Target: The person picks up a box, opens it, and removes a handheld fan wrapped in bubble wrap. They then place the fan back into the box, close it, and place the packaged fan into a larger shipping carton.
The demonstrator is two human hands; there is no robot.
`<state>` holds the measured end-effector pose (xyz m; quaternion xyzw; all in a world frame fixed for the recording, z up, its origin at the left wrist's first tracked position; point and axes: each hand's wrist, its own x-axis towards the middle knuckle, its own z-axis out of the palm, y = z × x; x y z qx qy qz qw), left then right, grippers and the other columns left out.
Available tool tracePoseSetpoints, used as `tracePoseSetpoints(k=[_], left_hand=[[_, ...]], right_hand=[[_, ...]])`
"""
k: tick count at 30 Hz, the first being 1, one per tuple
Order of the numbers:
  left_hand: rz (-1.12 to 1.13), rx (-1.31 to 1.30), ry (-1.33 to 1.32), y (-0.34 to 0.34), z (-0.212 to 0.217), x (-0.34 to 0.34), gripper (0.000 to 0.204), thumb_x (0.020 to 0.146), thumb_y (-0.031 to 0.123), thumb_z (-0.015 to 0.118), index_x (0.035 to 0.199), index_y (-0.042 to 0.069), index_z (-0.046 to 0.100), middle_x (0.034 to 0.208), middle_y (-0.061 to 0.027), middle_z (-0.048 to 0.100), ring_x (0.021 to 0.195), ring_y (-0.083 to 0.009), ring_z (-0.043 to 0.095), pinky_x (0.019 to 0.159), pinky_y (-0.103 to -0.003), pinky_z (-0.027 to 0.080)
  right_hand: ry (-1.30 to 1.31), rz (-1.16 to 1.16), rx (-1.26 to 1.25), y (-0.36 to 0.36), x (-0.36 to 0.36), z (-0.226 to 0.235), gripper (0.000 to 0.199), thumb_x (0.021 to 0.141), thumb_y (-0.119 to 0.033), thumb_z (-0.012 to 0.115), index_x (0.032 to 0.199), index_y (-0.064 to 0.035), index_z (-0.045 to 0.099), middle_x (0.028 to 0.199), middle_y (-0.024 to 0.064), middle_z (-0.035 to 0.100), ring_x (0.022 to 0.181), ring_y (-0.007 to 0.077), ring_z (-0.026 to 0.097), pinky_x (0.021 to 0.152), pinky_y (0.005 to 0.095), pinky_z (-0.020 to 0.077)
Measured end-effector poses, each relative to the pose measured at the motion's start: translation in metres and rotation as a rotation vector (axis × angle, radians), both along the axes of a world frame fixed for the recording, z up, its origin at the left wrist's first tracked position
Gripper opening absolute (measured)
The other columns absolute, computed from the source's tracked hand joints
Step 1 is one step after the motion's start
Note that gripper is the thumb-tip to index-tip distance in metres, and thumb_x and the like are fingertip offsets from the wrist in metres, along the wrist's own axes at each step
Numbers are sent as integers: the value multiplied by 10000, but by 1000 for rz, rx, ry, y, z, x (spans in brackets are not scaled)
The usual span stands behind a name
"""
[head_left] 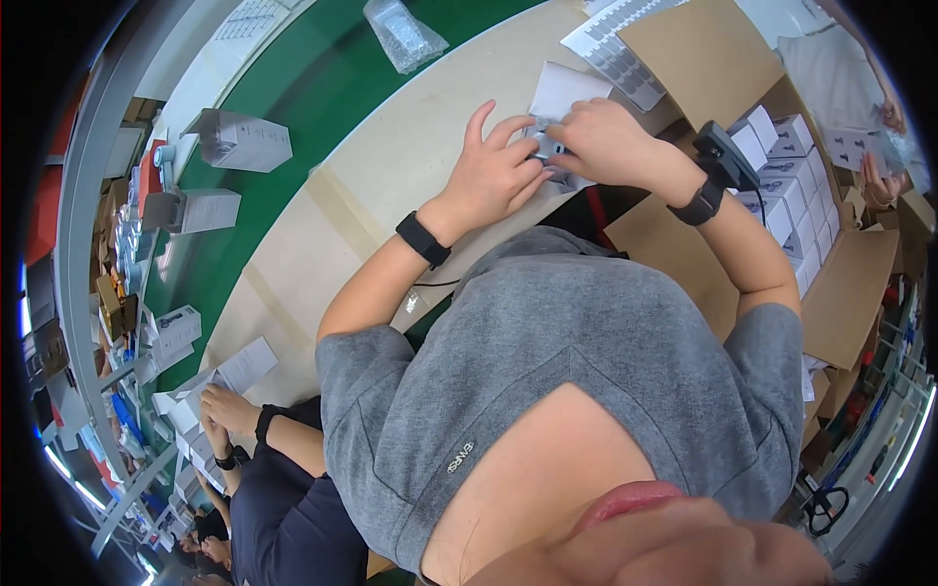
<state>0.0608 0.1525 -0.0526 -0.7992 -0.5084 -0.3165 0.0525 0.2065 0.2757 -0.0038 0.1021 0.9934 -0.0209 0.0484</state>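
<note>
My left hand [493, 171] and my right hand [606, 142] meet at the far edge of the beige worktable [391, 186]. Both pinch a small grey and white item [544, 148] between their fingertips; the fingers cover most of it. The item lies on a white flat sheet or box flap [565, 93]. Each wrist wears a black band, and a black device [725, 156] sits on my right wrist.
A cardboard carton [860, 293] with several small white boxes [793, 186] stands to the right. A label sheet [618, 44] lies beyond my hands. White boxes [244, 142] and a plastic bag [405, 34] ride the green belt [322, 88]. A co-worker's hands [230, 410] work at lower left.
</note>
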Motion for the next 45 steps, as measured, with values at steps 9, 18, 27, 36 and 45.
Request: tracePoseSetpoints(k=[9, 18, 27, 36, 45], left_hand=[[101, 11, -78, 0, 1, -4, 119, 748, 216, 608, 699, 109, 590, 826, -15, 541, 1058, -215, 472, 987, -532, 204], [-189, 216, -308, 1, 63, 8, 106, 731, 189, 623, 730, 86, 598, 932, 17, 571, 1067, -210, 477, 972, -491, 273], [-141, 68, -517, 24, 71, 14, 612, 578, 262, 757, 1107, 78, 511, 1162, -121, 494, 1092, -301, 471, 937, -450, 336], [94, -461, -849, 112, 39, -42, 738, 613, 220, 791, 1190, -10, 393, 1093, -136, 530, 1012, -229, 527, 845, -340, 434], [894, 341, -669, 248, -75, -201, 584, 659, 288, 749, 1011, -99, 489, 933, -215, 587, 884, -306, 561, 818, -388, 421]], right_hand=[[31, -84, -66, 4, -4, -6, 259, 656, -239, 691, 797, -32, 621, 678, 112, 609, 664, 268, 606, 574, 339, 466], [519, -387, -607, -22, 63, 28, 382, 655, -66, 704, 1004, 39, 590, 741, 82, 584, 615, 118, 524, 532, 243, 412], [605, -416, -594, -8, 72, 40, 374, 639, -104, 727, 971, 22, 607, 849, 161, 614, 706, 212, 590, 627, 277, 468], [973, -210, -48, 29, 68, 115, 326, 694, -54, 662, 1006, -2, 582, 875, 139, 612, 780, 259, 595, 704, 322, 468], [241, -980, -30, 44, 286, 40, 437, 782, -246, 593, 1178, -94, 489, 1107, 187, 529, 1008, 329, 512, 838, 359, 426]])
